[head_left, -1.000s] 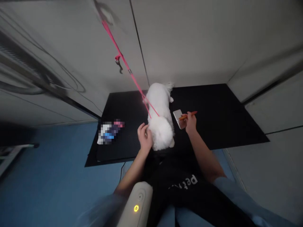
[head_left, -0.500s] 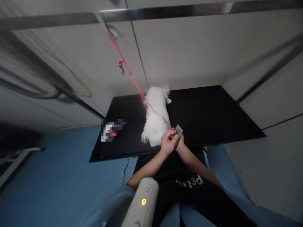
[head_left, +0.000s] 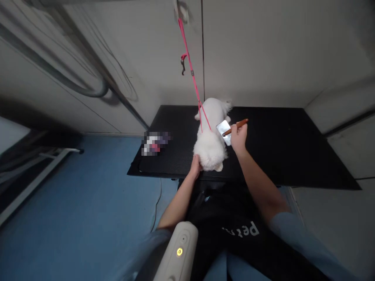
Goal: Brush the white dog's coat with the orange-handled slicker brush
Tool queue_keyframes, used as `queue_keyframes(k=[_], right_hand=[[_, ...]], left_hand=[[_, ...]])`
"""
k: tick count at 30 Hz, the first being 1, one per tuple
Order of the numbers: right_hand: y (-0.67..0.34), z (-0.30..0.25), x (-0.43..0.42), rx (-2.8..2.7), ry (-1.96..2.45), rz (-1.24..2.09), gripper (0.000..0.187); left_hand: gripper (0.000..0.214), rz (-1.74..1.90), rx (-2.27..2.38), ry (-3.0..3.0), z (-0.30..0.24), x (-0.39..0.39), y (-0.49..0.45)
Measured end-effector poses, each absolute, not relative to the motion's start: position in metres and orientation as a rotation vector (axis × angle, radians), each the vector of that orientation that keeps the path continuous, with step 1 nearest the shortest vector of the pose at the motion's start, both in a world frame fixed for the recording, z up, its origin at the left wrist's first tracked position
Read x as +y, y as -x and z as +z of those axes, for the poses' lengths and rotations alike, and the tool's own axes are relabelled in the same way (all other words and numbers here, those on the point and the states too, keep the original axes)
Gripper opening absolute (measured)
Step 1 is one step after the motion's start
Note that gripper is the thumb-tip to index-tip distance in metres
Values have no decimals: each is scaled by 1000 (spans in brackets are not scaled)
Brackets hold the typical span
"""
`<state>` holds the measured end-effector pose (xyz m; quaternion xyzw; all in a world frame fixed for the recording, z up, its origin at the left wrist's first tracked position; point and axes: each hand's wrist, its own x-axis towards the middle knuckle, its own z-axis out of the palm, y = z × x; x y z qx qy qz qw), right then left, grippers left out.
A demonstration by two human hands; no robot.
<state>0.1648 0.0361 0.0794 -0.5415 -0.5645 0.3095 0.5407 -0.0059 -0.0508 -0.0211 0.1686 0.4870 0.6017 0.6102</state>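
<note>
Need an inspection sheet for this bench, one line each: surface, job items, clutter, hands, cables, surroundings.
Surface: black table, textured in its left part.
Job's things: white dog on the table, pink lead slanting up from it; brown-handled brush at its side, contact unclear.
Clutter: pixelated patch on the table's left end, contents unreadable.
Hands: left hand against the dog's near end, partly hidden; right hand grips the brush handle.
Cables: thin cable hanging below the table's near edge, at left; grey tube or hose at upper left.
Surroundings: pale wall behind, blue floor at left, pale device with yellow light in the foreground.
</note>
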Motion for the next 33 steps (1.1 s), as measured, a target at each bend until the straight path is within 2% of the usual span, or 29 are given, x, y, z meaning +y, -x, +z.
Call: queue_keyframes(k=[4, 8, 12, 15, 17, 20, 25, 28, 33], right_hand=[[-172, 83, 28, -1772, 1243, 932, 19], [-174, 84, 27, -1548, 1275, 851, 18], [-170, 91, 38, -1587, 1190, 962, 18], [-172, 101, 52, -1320, 1244, 790, 13], [-175, 108, 61, -1313, 1187, 803, 15], [-179, 116, 67, -1494, 1135, 1000, 16], [-180, 124, 67, -1265, 1144, 849, 15], [-176, 122, 62, -1450, 1113, 1048, 20], [-179, 116, 61, -1306, 1155, 1052, 18]], left_hand=[[60, 1209, 818, -257, -26, -46, -30], [63, 1323, 864, -226, -15, -41, -31], [75, 1275, 858, -405, -3, -48, -29], [85, 1299, 864, -537, 8, -51, -32], [84, 1318, 884, -603, 18, -48, -37], [71, 1340, 941, -626, 30, -41, -46], [59, 1344, 1103, -606, 29, -39, -50], [57, 1296, 1129, -619, 22, -44, -46], [63, 1247, 1215, -540, 20, -50, -37]])
